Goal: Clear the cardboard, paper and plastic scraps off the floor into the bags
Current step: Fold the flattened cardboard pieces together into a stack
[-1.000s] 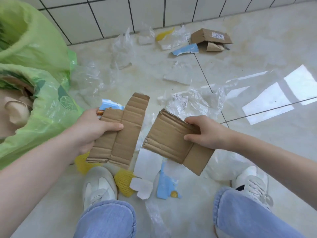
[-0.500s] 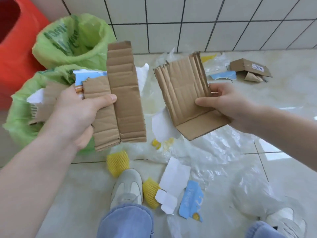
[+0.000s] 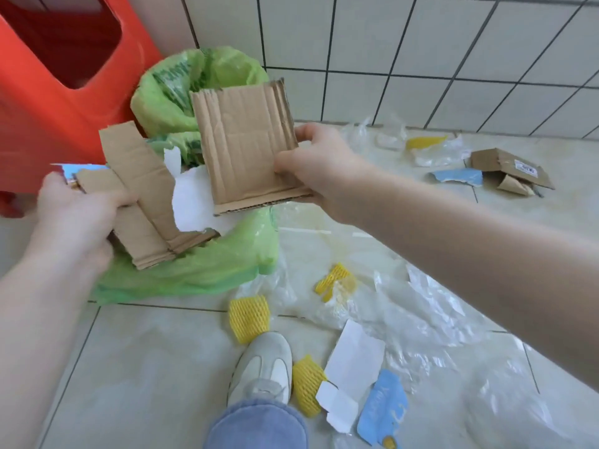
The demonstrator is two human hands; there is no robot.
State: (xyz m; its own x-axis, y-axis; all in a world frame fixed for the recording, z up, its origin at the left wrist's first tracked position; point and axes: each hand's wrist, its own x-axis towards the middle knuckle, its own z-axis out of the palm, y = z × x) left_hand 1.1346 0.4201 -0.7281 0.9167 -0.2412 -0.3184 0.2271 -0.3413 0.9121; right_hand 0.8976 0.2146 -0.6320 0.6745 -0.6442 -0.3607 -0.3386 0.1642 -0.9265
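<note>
A: How are the hands placed?

B: The right hand point(image 3: 311, 163) reaches forward, fingers and thumb pinching a square cardboard piece point(image 3: 246, 140) upright above the near green bag point(image 3: 201, 270). The left hand point(image 3: 77, 215) grips a bundle of cardboard strips point(image 3: 142, 192), tilted over that bag's mouth.

A: And around them?

B: A second green bag point(image 3: 168, 89) stands behind, beside a red bin point(image 3: 48, 92). Clear plastic film point(image 3: 415, 319), yellow foam netting point(image 3: 249, 315), white paper point(image 3: 353, 354) and a torn box point(image 3: 505, 170) lie on the floor point(image 3: 146, 367).
</note>
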